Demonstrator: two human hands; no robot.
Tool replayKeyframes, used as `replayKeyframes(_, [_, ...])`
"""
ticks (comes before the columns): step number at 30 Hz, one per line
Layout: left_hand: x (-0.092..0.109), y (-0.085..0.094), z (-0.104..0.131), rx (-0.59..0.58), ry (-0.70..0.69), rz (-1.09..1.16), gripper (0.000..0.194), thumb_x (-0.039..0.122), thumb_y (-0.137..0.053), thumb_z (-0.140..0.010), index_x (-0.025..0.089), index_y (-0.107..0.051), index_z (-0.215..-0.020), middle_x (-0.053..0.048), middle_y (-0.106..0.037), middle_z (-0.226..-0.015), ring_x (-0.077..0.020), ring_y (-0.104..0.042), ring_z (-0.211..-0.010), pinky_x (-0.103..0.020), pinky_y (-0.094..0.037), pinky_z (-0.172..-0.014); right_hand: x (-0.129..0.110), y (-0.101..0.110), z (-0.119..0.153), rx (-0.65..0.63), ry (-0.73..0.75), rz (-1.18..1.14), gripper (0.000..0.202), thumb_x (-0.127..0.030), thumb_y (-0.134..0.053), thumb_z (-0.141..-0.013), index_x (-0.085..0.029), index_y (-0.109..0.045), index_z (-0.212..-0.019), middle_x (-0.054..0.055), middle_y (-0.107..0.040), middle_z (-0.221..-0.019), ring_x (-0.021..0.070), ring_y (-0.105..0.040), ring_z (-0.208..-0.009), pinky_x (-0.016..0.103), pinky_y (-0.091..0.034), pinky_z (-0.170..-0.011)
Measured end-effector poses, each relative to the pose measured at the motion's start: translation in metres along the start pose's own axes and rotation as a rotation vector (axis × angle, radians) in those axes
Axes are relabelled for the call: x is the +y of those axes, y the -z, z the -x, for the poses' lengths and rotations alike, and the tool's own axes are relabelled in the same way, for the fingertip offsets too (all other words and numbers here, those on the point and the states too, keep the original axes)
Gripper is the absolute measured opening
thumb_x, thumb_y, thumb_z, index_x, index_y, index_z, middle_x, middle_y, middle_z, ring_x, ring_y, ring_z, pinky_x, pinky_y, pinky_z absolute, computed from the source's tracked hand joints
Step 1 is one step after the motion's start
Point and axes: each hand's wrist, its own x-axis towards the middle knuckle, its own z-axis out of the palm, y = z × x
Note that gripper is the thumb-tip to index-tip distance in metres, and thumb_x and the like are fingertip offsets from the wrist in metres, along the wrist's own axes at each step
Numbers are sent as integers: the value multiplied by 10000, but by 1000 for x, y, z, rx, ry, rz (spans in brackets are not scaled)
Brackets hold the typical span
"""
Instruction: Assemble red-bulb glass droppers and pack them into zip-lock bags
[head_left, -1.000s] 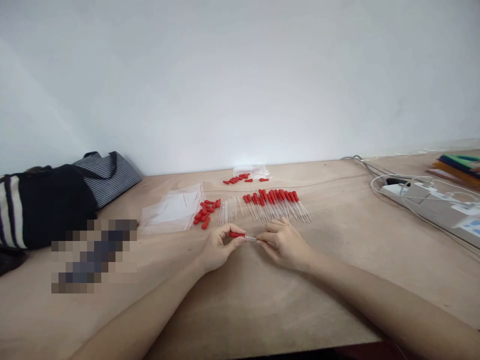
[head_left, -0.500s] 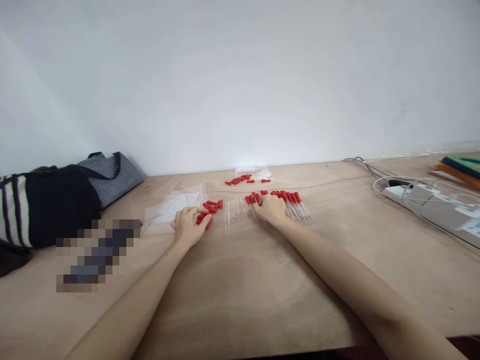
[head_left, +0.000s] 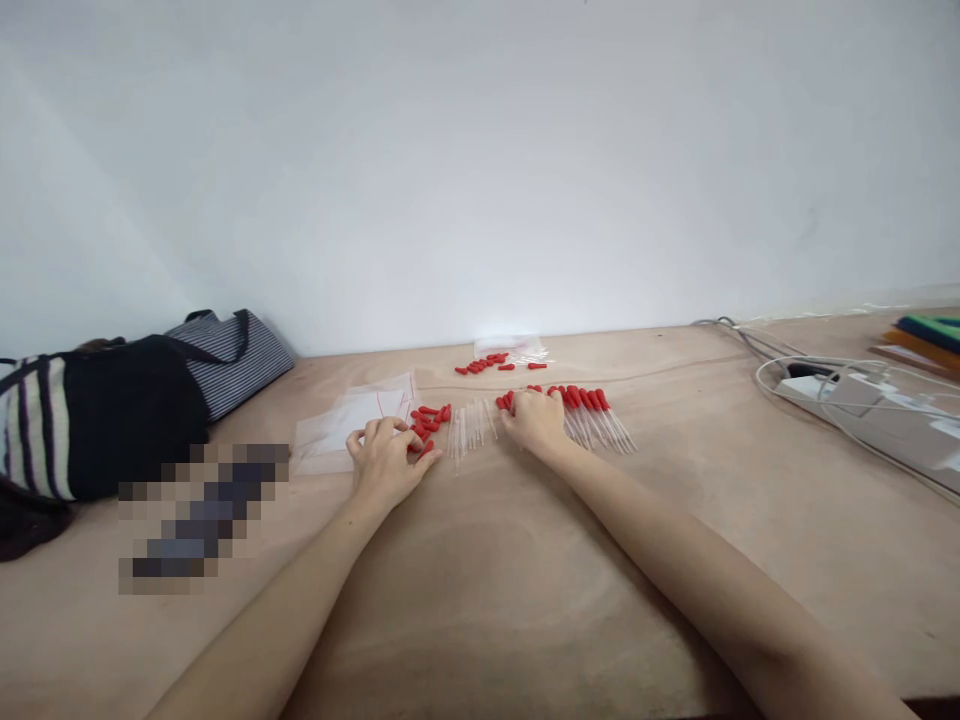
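Observation:
Beside a loose pile of red rubber dropper bulbs (head_left: 429, 422), my left hand (head_left: 386, 455) rests with thumb and fingers apart, its fingertips at the near bulbs. Clear dropper tubes (head_left: 470, 425) without bulbs lie in a row between my hands. My right hand (head_left: 534, 422) is closed, knuckles up, over the left part of a row of droppers (head_left: 589, 405) with red bulbs on their upper ends. It covers several of them, and what its fingers hold is hidden.
Clear plastic bags (head_left: 345, 420) lie left of my left hand. Farther back are more red bulbs (head_left: 480, 364) and another bag (head_left: 506, 346). Dark bags (head_left: 135, 410) stand at the left, near a blurred-out object (head_left: 206, 515). A power strip (head_left: 877, 410) with cables lies right.
My left hand's fingers have spread a little, the thumb moving away from the bulbs. My right hand has shifted slightly left over the dropper row. The whole view has moved slightly.

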Motion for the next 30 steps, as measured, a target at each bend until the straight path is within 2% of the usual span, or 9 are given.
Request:
replayKeyframes(6, [3, 1, 0, 49, -8, 24, 197, 331, -586, -698, 187, -627, -570, -83, -583, -884, -262, -471, -892, -439, -265, -791, -29, -8, -15, -45, -22, 3, 256, -242, -428, -780, -128, -639, -871, 159, -632, -920, 231, -571, -865, 384, -255, -817])
replayKeyframes(9, [5, 4, 0, 136, -13, 132, 186, 311, -559, -728, 186, -614, -602, -73, -595, -850, -242, -487, -867, -411, -303, -784, -37, -11, -22, -78, -45, 16, 238, -183, -432, -778, -119, -640, -874, 176, -633, -899, 242, -573, -865, 398, -263, -801])
replayKeyframes(11, [9, 7, 0, 150, -99, 266, 166, 293, -538, -750, 185, -604, -642, -65, -600, -831, -217, -503, -848, -372, -340, -785, -41, -12, -24, -93, -54, 19, 238, -150, -423, -778, -118, -641, -866, 179, -636, -879, 244, -574, -860, 398, -273, -785])
replayKeyframes(16, [29, 12, 10, -47, -352, 550, 114, 261, -503, -784, 186, -560, -720, -47, -600, -788, -178, -531, -784, -305, -401, -744, -41, -3, -15, -65, -45, -3, 248, -135, -393, -784, -100, -620, -878, 193, -617, -909, 260, -558, -870, 395, -285, -760])
replayKeyframes(20, [47, 11, 24, -253, -380, 601, 105, 259, -497, -789, 187, -558, -742, -34, -586, -731, -168, -529, -706, -280, -407, -644, -7, 11, 8, 67, 43, -38, 270, -232, -337, -832, -91, -539, -943, 185, -572, -988, 266, -495, -943, 396, -261, -797])
replayKeyframes(22, [52, 8, 28, -316, -373, 630, 109, 247, -489, -792, 184, -567, -747, -30, -586, -721, -162, -529, -680, -274, -409, -623, 22, 12, 25, 190, 214, -148, 223, -230, -311, -844, -116, -501, -873, 133, -588, -870, 226, -513, -833, 364, -287, -754])
replayKeyframes(24, [56, 4, 31, -341, -360, 683, 111, 233, -489, -789, 182, -586, -806, -38, -600, -773, -164, -542, -712, -280, -421, -652, 52, 8, 43, 245, 356, -259, 159, -182, -302, -844, -155, -455, -808, 63, -576, -774, 167, -504, -710, 339, -300, -750])
replayKeyframes(27, [59, 1, 31, -348, -339, 782, 198, 243, -543, -754, 198, -612, -933, -54, -611, -912, -183, -555, -830, -304, -425, -749, 85, -1, 69, 249, 480, -314, 158, -108, -299, -827, -171, -440, -789, 39, -553, -739, 144, -488, -673, 327, -322, -749])
replayKeyframes(30, [62, 1, 31, -372, -293, 832, 182, 258, -568, -737, 227, -658, -892, -45, -619, -920, -179, -567, -828, -292, -432, -743, 95, -5, 84, 204, 576, -354, 267, -42, -308, -789, -167, -470, -961, 55, -564, -822, 147, -500, -733, 310, -349, -735])
